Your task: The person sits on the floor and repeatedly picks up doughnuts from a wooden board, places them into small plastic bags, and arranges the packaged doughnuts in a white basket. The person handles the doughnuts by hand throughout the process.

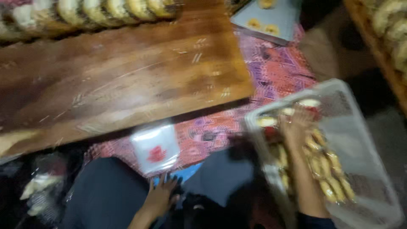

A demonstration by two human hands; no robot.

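Blurrily, right hand [296,127] in clear plastic tray [360,140] of golden pastries [330,169], left hand [161,197] under glossy packet [154,148].

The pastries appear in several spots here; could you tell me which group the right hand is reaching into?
The golden pastries inside the clear plastic tub: the right hand is in it, unlike the board's row or the grey tray's few.

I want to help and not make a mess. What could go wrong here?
1. The right hand reaches into the clear plastic tray of golden pastries; the tray looks tilted, so pastries might slide out.
2. The row of pale baked pieces lies near the brown wooden board's far edge and could get knocked off.
3. The left hand touches the small clear plastic bags, which might slip.
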